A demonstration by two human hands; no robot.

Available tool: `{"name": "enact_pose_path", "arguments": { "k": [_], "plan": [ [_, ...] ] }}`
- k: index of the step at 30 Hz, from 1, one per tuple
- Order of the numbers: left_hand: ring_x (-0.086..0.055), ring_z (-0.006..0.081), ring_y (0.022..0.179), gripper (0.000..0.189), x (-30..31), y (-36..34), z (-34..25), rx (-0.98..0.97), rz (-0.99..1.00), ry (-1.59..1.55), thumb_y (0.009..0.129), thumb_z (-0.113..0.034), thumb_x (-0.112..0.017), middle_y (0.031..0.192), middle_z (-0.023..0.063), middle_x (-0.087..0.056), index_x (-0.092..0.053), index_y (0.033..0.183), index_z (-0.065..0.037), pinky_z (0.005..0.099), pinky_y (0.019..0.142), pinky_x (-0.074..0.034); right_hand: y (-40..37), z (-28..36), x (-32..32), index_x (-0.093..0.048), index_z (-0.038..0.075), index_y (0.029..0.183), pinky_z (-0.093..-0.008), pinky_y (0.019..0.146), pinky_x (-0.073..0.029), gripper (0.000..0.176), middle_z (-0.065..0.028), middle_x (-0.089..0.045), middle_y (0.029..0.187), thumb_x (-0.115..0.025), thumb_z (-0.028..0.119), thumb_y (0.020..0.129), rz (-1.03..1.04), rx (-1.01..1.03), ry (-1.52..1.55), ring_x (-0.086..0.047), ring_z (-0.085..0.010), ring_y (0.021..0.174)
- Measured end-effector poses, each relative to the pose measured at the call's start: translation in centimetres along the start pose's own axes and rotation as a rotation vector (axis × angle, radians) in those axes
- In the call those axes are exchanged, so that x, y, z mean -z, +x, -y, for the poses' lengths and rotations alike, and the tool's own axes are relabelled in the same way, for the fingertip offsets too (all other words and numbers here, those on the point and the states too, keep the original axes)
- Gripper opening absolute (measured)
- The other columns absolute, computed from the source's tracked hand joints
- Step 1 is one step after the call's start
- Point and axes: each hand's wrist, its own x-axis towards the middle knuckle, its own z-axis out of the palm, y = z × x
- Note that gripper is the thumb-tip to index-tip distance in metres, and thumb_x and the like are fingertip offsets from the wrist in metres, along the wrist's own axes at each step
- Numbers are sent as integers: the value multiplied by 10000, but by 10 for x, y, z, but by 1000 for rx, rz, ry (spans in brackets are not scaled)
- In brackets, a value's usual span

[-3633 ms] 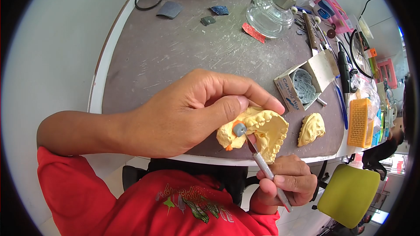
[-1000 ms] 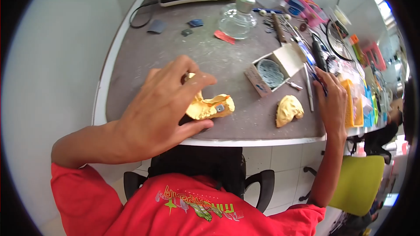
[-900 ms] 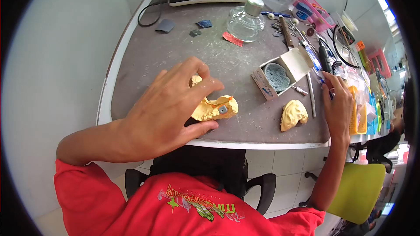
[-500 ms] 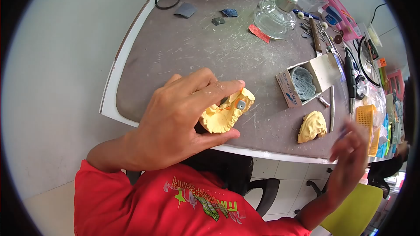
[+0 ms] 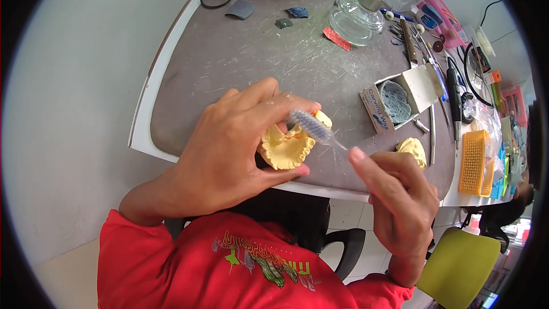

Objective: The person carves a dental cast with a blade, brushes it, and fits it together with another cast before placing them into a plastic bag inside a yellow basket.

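Note:
Near the table's front edge, my left hand (image 5: 226,143) grips a yellow plaster dental cast (image 5: 286,151), thumb below and fingers over its top. The cast's tooth row and inner arch face up. In my right hand (image 5: 403,197) is a toothbrush (image 5: 311,127), its thin handle pinched by the fingers. The brush head overlaps the right side of the cast, covering the grey piece seated among its teeth. Beyond my right hand lies a second yellow plaster cast (image 5: 412,151), partly hidden by the fingers.
An open carving wax box (image 5: 374,109) holds grey-blue wax. Behind it stand a glass bottle (image 5: 357,20) and a red strip (image 5: 337,39). Tools, a handpiece (image 5: 454,100) and a yellow basket (image 5: 472,166) crowd the right side. Wax pieces (image 5: 240,10) lie at the back.
My right hand has come left from the table's right side, bringing the toothbrush over the cast. The left hand keeps its grip on the cast, nearly in place.

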Motion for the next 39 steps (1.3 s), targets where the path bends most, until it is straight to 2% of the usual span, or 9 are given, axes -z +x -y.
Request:
{"name": "enact_pose_path", "arguments": {
  "k": [8, 16, 21, 24, 28, 31, 34, 36, 39],
  "plan": [
    [-556, 190, 739, 589, -1, -1, 3, -57, -25, -16, 623, -171, -873, 850, 45, -519, -645, 1163, -115, 314, 676, -432, -23, 10, 29, -715, 124, 1157, -289, 466, -467, 490, -73, -611, 816, -641, -56, 708, 63, -160, -121, -606, -146, 545],
    [-547, 182, 734, 588, -1, -2, 2, -35, -33, -21, 622, -175, -868, 824, 51, -496, -655, 1166, -112, 324, 674, -433, 2, 3, 20, -728, 128, 1123, -266, 461, -447, 450, -64, -607, 819, -676, -45, 711, 38, 66, -148, -561, -142, 523],
    [-537, 198, 729, 580, -1, -3, 2, -34, -67, -7, 613, -161, -868, 809, 57, -492, -664, 1154, -108, 329, 666, -430, -3, 3, 26, -711, 93, 1149, -283, 451, -439, 471, -75, -614, 834, -638, -83, 718, -199, 28, -158, -587, -138, 558],
    [-532, 210, 724, 569, -2, -2, 3, -18, -64, -47, 614, -170, -866, 800, 58, -490, -669, 1143, -99, 334, 663, -428, -7, 4, 21, -707, 68, 1151, -273, 454, -433, 480, -94, -618, 829, -621, -106, 713, 110, 52, -58, -586, -131, 564],
    [-531, 218, 721, 582, -2, -1, 3, -31, -64, -46, 601, -186, -868, 794, 61, -494, -671, 1141, -94, 325, 665, -429, -11, 6, 15, -705, 203, 1184, -303, 486, -455, 515, -50, -603, 823, -655, -49, 737, -237, -78, -171, -583, -165, 569],
    [-527, 215, 721, 607, -2, -2, 2, -54, -79, 31, 576, -167, -874, 800, 62, -499, -665, 1140, -78, 312, 669, -427, -5, 6, 18, -689, 243, 1196, -333, 544, -483, 522, -46, -601, 831, -658, -26, 750, 67, -43, -140, -590, -187, 626],
    [-525, 203, 725, 625, -6, -2, 0, -52, -107, -11, 567, -157, -874, 821, 64, -511, -655, 1145, -63, 305, 670, -422, -13, -22, 37, -686, 170, 1176, -328, 562, -473, 396, -65, -595, 792, -642, 7, 818, -385, -52, -446, -578, -217, 624],
    [-539, 170, 777, 677, -7, -6, -2, -37, -81, -56, 587, -86, -855, 875, 55, -534, -609, 1216, -60, 287, 722, -447, -6, -20, 50, -696, 114, 1122, -332, 589, -467, 278, -94, -622, 813, -623, 31, 867, -533, -397, -453, -585, -237, 630],
    [-571, 131, 938, 836, -8, -8, -3, 103, -153, -279, 626, 76, -787, 989, 48, -559, -453, 1377, -78, 248, 894, -475, -10, -69, 48, -694, 98, 1108, -347, 623, -471, 224, -111, -650, 862, -609, 67, 903, -467, -385, -504, -601, -241, 652]
  ]
}}
